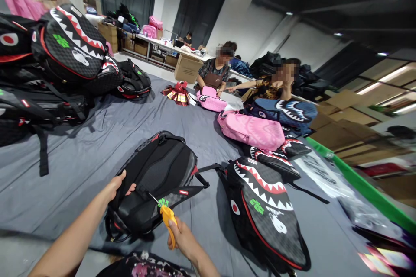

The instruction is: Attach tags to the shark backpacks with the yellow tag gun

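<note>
A black backpack (pixel 159 169) lies on the grey cloth in front of me, its padded back and straps facing up. My left hand (pixel 118 187) grips its left side, fingers partly hidden behind a black strap or panel. In my right hand (pixel 183 239) is a pair of yellow-handled snips (pixel 168 220), fingers closed around the handle. The thin metal blade points up and left, over the pack's lower part; whether it touches the fabric I cannot tell. A green print shows beside the blade tip.
Right of me lies another black shark-mouth backpack (pixel 263 212). Pink backpacks (pixel 251 130) and a blue one (pixel 282 110) lie beyond it. Black backpacks (pixel 71 43) are piled at left. Red tags (pixel 178 93) sit far across the grey cloth (pixel 107 138). Two people (pixel 216 69) work opposite.
</note>
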A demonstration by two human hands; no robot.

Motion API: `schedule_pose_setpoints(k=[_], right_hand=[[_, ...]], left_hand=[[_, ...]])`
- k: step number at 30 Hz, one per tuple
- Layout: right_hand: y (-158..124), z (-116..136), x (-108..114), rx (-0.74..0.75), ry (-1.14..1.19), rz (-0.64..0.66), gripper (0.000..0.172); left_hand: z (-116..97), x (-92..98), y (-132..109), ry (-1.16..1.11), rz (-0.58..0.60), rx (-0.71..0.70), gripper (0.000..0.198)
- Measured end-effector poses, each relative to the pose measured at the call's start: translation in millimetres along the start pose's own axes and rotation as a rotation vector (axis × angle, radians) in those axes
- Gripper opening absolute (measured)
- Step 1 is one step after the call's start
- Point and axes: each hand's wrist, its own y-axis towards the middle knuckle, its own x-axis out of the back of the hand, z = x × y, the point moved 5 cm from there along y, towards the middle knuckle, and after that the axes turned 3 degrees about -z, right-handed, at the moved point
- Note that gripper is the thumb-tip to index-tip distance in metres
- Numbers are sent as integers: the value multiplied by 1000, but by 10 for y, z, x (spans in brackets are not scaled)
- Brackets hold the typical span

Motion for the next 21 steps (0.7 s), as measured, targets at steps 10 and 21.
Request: schedule_pose_setpoints(k=[10, 21], right_hand=[[8, -103, -30, -18, 18, -43, 74], [-64, -117, -17, -10, 49, -8, 83]], left_hand=[[-9, -31, -55, 18, -23, -12, 61], [71, -37, -80, 30, -38, -21, 60]])
